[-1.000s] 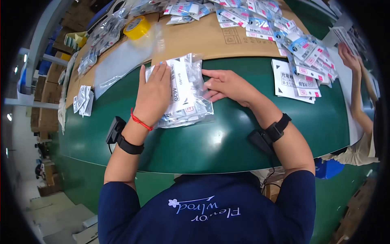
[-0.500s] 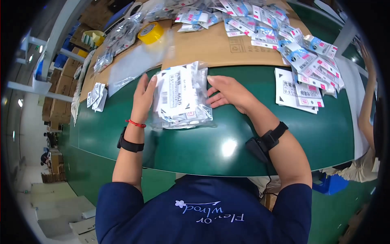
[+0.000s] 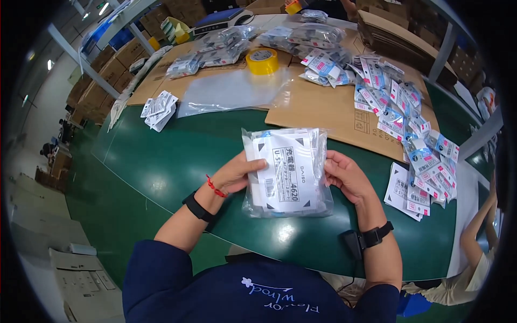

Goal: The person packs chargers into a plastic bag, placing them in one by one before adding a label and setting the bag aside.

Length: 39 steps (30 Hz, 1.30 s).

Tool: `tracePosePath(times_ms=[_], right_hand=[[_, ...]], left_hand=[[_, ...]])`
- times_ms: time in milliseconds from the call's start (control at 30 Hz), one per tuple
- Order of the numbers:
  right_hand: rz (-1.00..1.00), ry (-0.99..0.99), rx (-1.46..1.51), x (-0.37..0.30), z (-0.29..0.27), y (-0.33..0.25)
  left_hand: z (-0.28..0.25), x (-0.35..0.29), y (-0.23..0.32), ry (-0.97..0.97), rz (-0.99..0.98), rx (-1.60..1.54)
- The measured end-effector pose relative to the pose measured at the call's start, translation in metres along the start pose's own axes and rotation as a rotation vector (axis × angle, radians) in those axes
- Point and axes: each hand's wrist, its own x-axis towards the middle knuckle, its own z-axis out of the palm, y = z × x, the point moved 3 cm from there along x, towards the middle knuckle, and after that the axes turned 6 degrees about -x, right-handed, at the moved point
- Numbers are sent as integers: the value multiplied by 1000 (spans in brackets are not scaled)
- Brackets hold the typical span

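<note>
A clear plastic bag (image 3: pixel 258 207) holding packets and a white printed card (image 3: pixel 285 171) is raised a little over the green table, its card facing me. My left hand (image 3: pixel 240 171) grips the bag's left side, thumb across the front and fingers behind. At the right edge, my right hand (image 3: pixel 347 175) is closed on the plastic, with thumb and fingers pinching it. What lies behind the card is mostly hidden.
A flat clear bag (image 3: pixel 226 92) and a yellow tape roll (image 3: pixel 262 61) lie on cardboard (image 3: pixel 323 121). Blue-and-white packets (image 3: pixel 398 102) are heaped at right, beside white cards (image 3: pixel 398 188). Small cards (image 3: pixel 160 111) sit left. Filled bags (image 3: pixel 215 51) lie farther back. Another person's arm (image 3: pixel 476 226) is at right.
Both hands have closed on the filled bag, which was between open hands on the table. It is now lifted and turned slightly. The head view has also shifted.
</note>
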Motion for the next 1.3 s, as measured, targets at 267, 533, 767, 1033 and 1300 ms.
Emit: tracePosePath(times_ms=[267,533,767,1033,1300], right_hand=[[35,82,191,5,-9,4],[55,38,191,4,-9,-1],[81,33,149,3,-3,4],[94,26,95,4,-5,4],[58,38,4,-5,-5,1]], left_hand=[[-4,-1,8,208,-29,-379],[-36,66,101,384,442,-487],[-75,215,207,314,668,-518],[-120,284,140,850,920,475],[-115,183,168,563,462,1092]])
